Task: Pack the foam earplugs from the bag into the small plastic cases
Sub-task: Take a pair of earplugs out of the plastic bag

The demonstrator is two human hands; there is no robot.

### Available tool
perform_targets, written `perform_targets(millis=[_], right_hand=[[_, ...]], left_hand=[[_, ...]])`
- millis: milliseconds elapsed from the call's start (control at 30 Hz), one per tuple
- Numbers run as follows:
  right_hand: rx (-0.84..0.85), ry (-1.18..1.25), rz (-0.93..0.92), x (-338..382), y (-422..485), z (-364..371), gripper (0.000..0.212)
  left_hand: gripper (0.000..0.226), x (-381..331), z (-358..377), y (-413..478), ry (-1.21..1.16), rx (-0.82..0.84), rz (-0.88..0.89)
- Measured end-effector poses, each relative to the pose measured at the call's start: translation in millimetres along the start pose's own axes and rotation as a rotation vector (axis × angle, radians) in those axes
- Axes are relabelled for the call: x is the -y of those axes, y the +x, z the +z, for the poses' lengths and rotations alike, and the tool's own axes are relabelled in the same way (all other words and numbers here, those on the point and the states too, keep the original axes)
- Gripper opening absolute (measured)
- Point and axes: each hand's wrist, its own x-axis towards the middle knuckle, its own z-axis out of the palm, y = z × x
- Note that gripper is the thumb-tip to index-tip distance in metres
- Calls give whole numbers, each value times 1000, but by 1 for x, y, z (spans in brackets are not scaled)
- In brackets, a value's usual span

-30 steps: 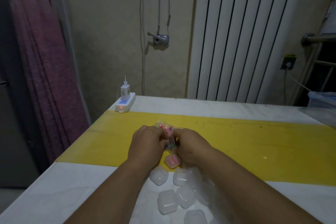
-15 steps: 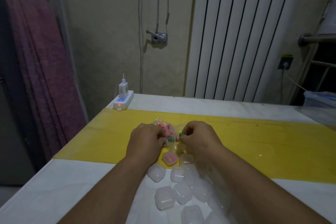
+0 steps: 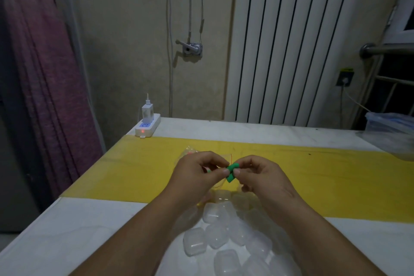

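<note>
Both of my hands are raised over the yellow strip (image 3: 324,175) of the white table (image 3: 89,231), fingertips meeting at centre. The left hand (image 3: 199,175) and right hand (image 3: 262,177) each pinch the green earplugs (image 3: 231,172) between thumb and forefinger, so both grips are closed on the foam. A further bit of green shows under the left fingers.

The clear bag (image 3: 188,152) lies just beyond the left hand, mostly hidden, with something pink inside.

The small plastic cases (image 3: 216,234) sit in a loose heap on the near side, between my forearms. All the ones I can see are clear and lidded; I cannot tell what is inside them.

The power strip (image 3: 147,127) is at the far left corner, with its red light on and a charger plugged in.
</note>
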Motion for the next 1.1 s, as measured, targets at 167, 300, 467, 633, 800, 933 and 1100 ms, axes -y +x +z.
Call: perform_targets(millis=[167,300,467,633,800,933,1100], right_hand=[[-31,62,-14,-5,-2,2,11],[-61,-72,-84,-5,-3,0,18],[-23,-73,-111,-6,-4,4,26],[-35,-100,-131,-6,-5,7,27],[-112,-82,-135,-8,-3,4,21],[-133,-75,-126,-12,0,2,18],[-134,-118,-112,-15,1,1,18]], left_hand=[[19,0,2,-1,16,-15,-17],[13,2,-1,0,-17,-27,-63],[17,2,-1,-2,-115,8,-95],[13,2,-5,-1,-95,38,-89],[8,4,-19,5,83,72,-72],[23,9,-38,5,454,222,-95],[33,13,-54,1,574,494,-188]])
